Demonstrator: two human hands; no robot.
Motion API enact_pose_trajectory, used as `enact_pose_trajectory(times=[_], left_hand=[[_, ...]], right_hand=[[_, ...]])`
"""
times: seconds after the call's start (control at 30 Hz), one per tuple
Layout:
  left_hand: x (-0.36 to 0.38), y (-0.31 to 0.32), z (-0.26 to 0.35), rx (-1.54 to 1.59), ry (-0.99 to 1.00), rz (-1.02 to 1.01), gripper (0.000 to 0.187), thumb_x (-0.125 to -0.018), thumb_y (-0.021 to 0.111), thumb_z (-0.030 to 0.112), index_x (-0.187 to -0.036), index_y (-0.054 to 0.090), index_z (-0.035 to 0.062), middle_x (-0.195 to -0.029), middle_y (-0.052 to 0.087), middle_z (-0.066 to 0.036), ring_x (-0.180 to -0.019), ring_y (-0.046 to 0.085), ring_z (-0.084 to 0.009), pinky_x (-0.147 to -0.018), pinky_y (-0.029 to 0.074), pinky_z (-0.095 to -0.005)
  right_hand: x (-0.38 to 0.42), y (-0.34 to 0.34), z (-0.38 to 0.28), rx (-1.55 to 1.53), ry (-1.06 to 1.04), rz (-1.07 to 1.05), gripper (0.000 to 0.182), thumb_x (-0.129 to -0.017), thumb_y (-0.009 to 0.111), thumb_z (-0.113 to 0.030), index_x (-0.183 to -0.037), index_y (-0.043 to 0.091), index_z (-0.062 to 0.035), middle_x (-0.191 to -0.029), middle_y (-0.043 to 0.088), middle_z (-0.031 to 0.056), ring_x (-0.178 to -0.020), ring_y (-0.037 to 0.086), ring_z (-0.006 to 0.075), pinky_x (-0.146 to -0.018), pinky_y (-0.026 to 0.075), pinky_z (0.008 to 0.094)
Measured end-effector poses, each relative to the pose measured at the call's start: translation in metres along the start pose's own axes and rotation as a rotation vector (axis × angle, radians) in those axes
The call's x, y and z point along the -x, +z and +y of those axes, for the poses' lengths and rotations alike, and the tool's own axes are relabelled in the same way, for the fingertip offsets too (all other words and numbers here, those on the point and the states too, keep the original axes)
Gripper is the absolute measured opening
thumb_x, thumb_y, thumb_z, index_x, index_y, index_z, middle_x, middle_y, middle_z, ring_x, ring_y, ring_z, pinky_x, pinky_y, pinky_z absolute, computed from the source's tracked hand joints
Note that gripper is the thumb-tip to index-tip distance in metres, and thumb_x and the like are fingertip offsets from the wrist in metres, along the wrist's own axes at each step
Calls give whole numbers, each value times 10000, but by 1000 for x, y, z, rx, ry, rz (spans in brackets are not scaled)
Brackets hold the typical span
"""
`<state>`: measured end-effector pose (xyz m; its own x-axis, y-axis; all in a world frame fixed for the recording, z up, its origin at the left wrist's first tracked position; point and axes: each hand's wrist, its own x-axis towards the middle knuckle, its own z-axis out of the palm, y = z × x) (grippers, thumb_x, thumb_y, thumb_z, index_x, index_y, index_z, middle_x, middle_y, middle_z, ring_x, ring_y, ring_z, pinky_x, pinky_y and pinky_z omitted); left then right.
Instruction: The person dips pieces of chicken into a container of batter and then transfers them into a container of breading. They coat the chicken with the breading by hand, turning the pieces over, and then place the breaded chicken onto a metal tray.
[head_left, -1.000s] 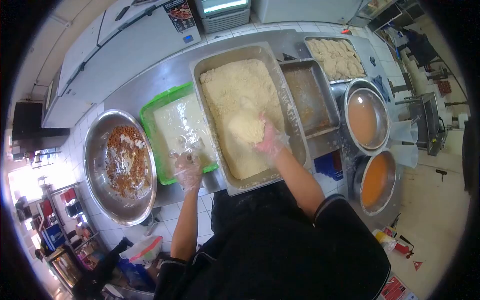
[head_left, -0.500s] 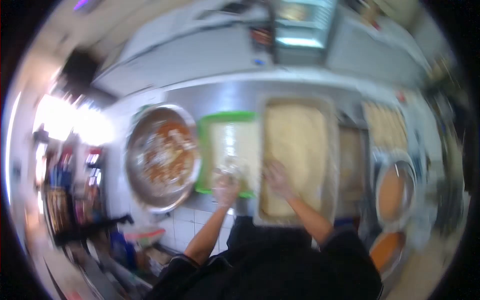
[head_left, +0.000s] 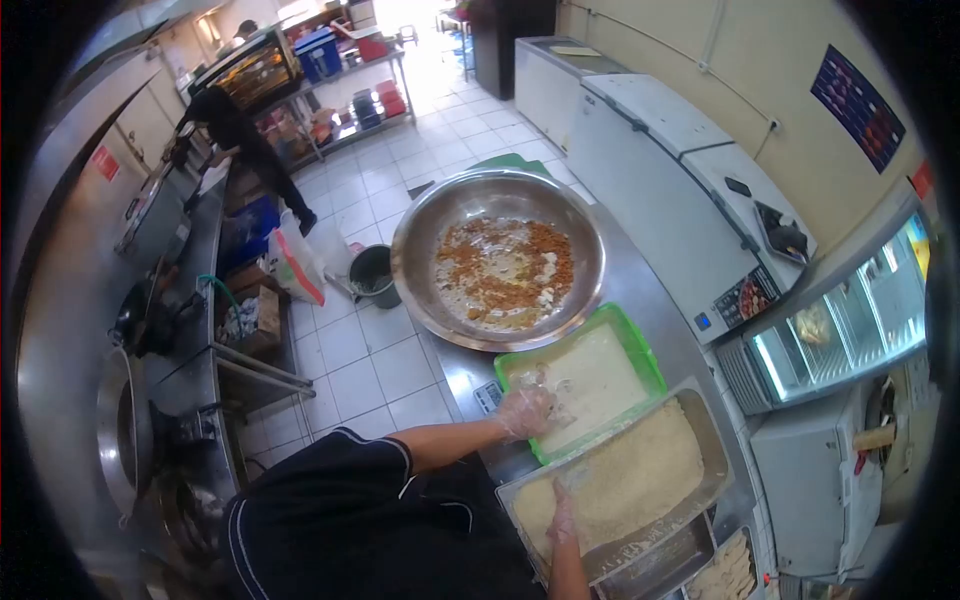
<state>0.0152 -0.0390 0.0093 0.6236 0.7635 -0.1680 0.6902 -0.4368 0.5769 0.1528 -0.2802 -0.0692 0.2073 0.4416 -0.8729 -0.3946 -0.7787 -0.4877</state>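
Observation:
My left hand (head_left: pixel 525 411), in a clear glove smeared with pale coating, is at the near left side of a green tray (head_left: pixel 648 362) of whitish batter or flour (head_left: pixel 590 378). Its fingers are curled down toward the lumpy surface; what they hold, if anything, is hidden. My right hand (head_left: pixel 563 518), also gloved, rests over the left part of a metal tray (head_left: pixel 722 462) of beige crumbs (head_left: pixel 640 465). Its fingers are stretched out, with nothing visible in them.
A large steel bowl (head_left: pixel 412 290) with orange-brown and white powder stands beyond the green tray. A small scale (head_left: pixel 489 397) sits beside it. Coated strips (head_left: pixel 728 575) lie at lower right. Freezers (head_left: pixel 670 180) line the wall; another person (head_left: pixel 240 135) stands at a far counter.
My view has swung left toward the room, so the trays now appear lower right. My left hand remains at the green tray, my right hand at the crumb tray.

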Motion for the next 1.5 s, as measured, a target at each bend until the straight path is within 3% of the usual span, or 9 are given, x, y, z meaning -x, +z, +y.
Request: enact_pose_trajectory(times=[0.27, 0.4, 0.5, 0.57, 0.8, 0.93, 1.0, 1.07, 1.5], left_hand=[[0, 23, -12, -87, 113, 265, 466, -889, 598, 507, -912, 748, 67, -906, 713, -230, -940, 695, -414, -941, 482, -599], [-17, 45, -28, -198, 149, 157, 448, -864, 610, 500, -804, 735, 74, -812, 704, -196, -804, 686, -399, -877, 453, -638], [-18, 54, -37, -65, 226, 309, 427, -825, 706, 441, -631, 616, 72, -619, 602, -150, -588, 603, -333, -602, 493, -478], [-13, 22, -9, -19, 236, 253, 374, -821, 734, 387, -699, 627, 50, -660, 609, -174, -615, 613, -348, -635, 494, -491], [-11, 16, -5, -89, 300, 332, 216, -813, 705, 271, -836, 665, 60, -768, 675, -172, -765, 673, -387, -728, 531, -520], [-11, 16, -4, -104, 288, 344, 208, -806, 710, 268, -869, 663, 76, -795, 676, -156, -767, 662, -383, -742, 529, -518], [-11, 15, -1, -132, 360, 405, 205, -806, 710, 266, -883, 662, 83, -810, 676, -147, -773, 657, -382, -748, 528, -516], [-10, 14, 0, -128, 320, 354, 196, -808, 706, 262, -888, 666, 87, -837, 685, -146, -794, 662, -380, -755, 530, -517], [-15, 14, 1, -193, 249, 308, 195, -819, 712, 263, -874, 680, 78, -857, 701, -159, -793, 675, -369, -739, 545, -499]], right_hand=[[-32, -63, 69, -739, -279, -71, 624, -1014, 491, -558, -1364, 576, -48, -1258, 677, 129, -1064, 689, 316, -924, 576, 464], [2, -98, 57, -556, -326, -3, 634, -1044, 419, -538, -1433, 526, -48, -1315, 645, 115, -1127, 650, 305, -979, 552, 461], [9, -113, 48, -373, -426, 14, 517, -1052, 452, -415, -1422, 559, -70, -1273, 653, 101, -1057, 639, 216, -820, 563, 358], [3, -127, 34, -338, -498, 77, 448, -1058, 475, -333, -1415, 581, -85, -1245, 659, 91, -1011, 632, 157, -714, 570, 289], [72, -91, -105, -471, -474, 642, 662, -1028, 562, -471, -1429, 524, 54, -1448, 562, 163, -1328, 531, 274, -1126, 399, 355], [69, -87, -111, 321, -401, 998, 656, -1031, 524, -482, -1484, 482, -9, -1534, 459, 230, -1449, 401, 374, -1205, 292, 473], [12, -99, -80, 936, -678, 1126, 649, -1032, 497, -490, -1520, 453, -65, -1571, 401, 244, -1476, 337, 418, -1215, 245, 532], [-26, -106, -71, 1236, -849, 1130, 647, -1032, 470, -498, -1556, 424, -121, -1607, 342, 258, -1504, 274, 462, -1225, 198, 592], [-25, -61, -77, 1113, -409, 1059, 705, -1032, 409, -538, -1609, 324, -142, -1644, 198, 308, -1528, 178, 461, -1249, 53, 586]])
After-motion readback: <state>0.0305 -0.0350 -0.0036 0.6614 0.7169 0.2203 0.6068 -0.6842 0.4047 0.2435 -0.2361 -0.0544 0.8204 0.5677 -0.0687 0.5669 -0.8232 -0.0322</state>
